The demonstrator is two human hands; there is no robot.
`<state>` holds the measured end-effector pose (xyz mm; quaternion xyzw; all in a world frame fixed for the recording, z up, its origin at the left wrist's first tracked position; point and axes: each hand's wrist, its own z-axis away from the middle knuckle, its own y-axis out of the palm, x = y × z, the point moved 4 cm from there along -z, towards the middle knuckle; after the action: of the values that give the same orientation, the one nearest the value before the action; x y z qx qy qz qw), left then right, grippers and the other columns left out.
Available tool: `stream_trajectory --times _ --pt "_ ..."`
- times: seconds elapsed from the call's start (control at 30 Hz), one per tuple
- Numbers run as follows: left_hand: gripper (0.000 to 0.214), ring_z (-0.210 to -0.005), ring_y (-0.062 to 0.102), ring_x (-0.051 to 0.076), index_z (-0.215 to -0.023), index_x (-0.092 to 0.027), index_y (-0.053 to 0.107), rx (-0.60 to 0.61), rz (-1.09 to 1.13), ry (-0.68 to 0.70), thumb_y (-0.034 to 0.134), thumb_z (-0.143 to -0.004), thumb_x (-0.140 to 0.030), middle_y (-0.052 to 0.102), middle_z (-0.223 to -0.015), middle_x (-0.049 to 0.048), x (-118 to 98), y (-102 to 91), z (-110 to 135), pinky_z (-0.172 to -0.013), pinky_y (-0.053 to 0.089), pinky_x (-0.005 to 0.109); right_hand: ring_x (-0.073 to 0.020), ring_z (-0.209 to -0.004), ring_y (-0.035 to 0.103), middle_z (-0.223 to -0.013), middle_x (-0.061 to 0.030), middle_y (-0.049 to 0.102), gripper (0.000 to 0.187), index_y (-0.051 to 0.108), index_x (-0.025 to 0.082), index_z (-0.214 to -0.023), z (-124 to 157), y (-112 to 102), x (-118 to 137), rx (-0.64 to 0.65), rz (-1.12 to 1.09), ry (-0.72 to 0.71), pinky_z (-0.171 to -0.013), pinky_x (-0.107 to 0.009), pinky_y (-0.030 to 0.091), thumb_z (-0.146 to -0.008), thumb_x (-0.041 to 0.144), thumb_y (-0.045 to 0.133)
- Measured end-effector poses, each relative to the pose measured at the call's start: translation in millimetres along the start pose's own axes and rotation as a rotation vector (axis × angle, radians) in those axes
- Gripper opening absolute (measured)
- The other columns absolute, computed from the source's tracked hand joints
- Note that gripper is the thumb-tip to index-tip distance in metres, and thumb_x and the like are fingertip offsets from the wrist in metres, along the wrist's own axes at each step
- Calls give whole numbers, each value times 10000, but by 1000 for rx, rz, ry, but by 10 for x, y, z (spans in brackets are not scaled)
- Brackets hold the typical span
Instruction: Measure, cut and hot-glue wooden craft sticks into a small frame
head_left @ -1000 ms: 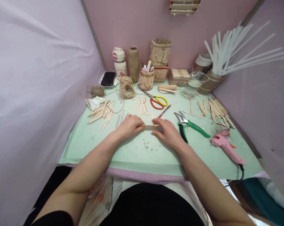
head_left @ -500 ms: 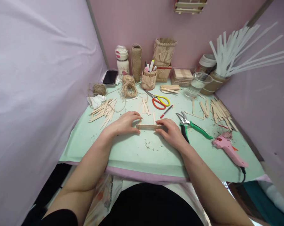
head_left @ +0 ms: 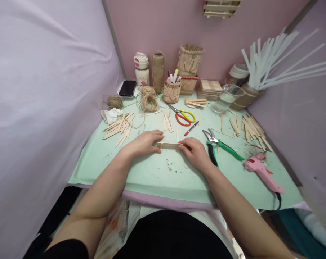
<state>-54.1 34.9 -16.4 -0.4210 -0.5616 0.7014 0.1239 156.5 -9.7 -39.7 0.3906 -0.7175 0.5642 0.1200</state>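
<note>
Across the middle of the green-covered table lies a thin popsicle stick, seen nearly edge-on. Its right end is pinched between the thumb and fingers of my right hand. My left hand rests on the table at the stick's left end, thumb and fingers apart, with a small gap to the stick. Just behind my right hand a short piece of stick points away from me. Further back are several loose stick pieces and a red and grey pen.
Scissors lie behind the hands. Green-handled pruning shears and a pink glue gun lie to the right. Popsicle sticks and twine are at left. A plastic cup of water stands at back right.
My right hand has closed onto the stick's right end, and the stick shows a thinner edge than before. My left hand has barely moved. The view has shifted slightly.
</note>
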Motion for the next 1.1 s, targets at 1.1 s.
stream_trajectory --times 1.1 --pt "162 -1264 541 295 -902 -197 648 42 -27 -30 746 -795 -267 651 -1182 73 -114 -35 -26 -1013 414 351 -219 -800 607 -816 -41 735 182 688 226 -775 -8 37 -28 -11 11 -25 -788 -359 427 -918 233 577"
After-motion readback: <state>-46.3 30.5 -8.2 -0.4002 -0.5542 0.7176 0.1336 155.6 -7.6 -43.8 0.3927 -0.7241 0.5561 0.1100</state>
